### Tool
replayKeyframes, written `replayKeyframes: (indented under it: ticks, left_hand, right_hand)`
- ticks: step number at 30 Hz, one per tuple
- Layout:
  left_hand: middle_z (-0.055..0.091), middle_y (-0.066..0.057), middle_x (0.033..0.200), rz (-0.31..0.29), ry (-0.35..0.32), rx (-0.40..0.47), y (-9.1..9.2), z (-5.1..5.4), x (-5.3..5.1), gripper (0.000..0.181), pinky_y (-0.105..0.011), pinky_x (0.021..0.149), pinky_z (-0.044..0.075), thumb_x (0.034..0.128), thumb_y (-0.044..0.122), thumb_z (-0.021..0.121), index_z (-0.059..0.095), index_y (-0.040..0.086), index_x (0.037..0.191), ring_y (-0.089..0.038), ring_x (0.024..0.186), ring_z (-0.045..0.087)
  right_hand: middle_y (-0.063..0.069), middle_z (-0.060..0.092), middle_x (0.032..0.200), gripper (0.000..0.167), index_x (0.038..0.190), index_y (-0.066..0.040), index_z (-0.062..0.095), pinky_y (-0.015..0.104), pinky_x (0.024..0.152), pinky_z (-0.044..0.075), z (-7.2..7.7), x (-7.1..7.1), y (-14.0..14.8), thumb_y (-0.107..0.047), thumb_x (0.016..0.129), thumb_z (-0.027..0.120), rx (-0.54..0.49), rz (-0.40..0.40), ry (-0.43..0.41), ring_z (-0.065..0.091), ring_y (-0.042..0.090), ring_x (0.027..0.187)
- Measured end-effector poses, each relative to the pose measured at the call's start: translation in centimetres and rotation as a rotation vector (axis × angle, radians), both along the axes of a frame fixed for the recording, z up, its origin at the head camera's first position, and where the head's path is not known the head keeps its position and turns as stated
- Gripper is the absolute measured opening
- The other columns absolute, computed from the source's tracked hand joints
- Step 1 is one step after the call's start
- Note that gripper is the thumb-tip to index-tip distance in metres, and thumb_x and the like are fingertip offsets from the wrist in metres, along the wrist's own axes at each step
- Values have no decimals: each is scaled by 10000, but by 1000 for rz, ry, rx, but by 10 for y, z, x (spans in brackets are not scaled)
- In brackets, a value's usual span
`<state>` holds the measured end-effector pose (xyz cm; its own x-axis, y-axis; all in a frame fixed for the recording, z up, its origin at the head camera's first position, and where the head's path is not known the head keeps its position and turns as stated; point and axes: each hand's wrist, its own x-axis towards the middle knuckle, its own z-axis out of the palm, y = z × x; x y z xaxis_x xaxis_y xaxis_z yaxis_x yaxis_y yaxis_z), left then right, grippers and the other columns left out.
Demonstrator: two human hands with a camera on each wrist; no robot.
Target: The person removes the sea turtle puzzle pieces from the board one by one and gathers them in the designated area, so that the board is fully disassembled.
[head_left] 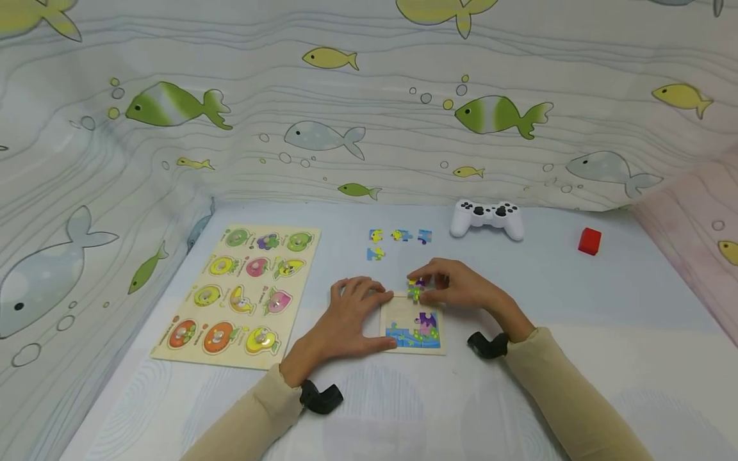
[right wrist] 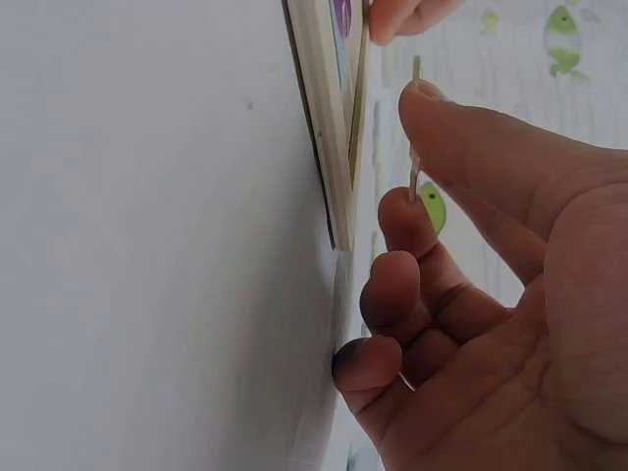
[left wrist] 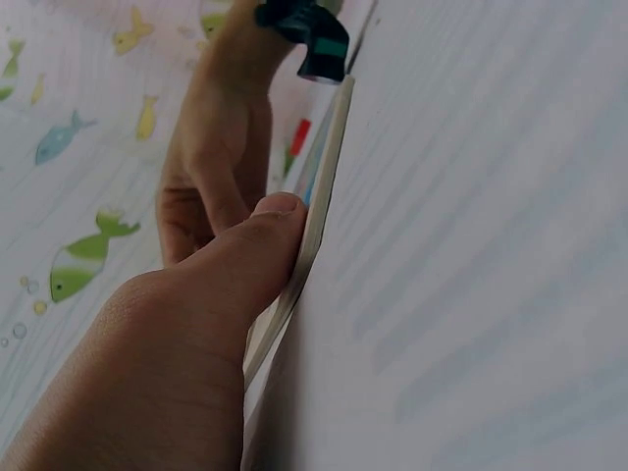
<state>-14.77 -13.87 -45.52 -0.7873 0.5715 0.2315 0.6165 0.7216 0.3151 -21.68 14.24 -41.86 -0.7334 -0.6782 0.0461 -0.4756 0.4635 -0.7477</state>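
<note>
Left hand (head_left: pixel 347 320), loosely spread, touches the left side of a square pale-wood puzzle tray (head_left: pixel 399 312), probably steadying it (pressure hard to judge). Right hand (head_left: pixel 458 285) pinches a thin green-and-purple jigsaw piece (head_left: pixel 414 292) by its edges at the tray's far rim, printed face unblocked.

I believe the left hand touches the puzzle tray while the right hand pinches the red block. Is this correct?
Not quite: the head view shows the right hand pinching a puzzle piece, not the red block. The left hand does touch the puzzle tray.
</note>
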Motion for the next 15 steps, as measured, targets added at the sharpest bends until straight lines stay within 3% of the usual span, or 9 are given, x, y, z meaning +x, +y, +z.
replayKeyframes:
  ticks: [15]
  left_hand:
    - [521, 8, 1404, 9, -2, -27, 0, 1, 1, 805, -605, 1130, 209, 807, 707, 668, 566, 225, 1443, -257, 1405, 371]
  right_hand:
    - [45, 684, 1089, 415, 1296, -115, 697, 272, 754, 470, 4, -28, -11, -159, 892, 782, 112, -52, 15, 551, 152, 845]
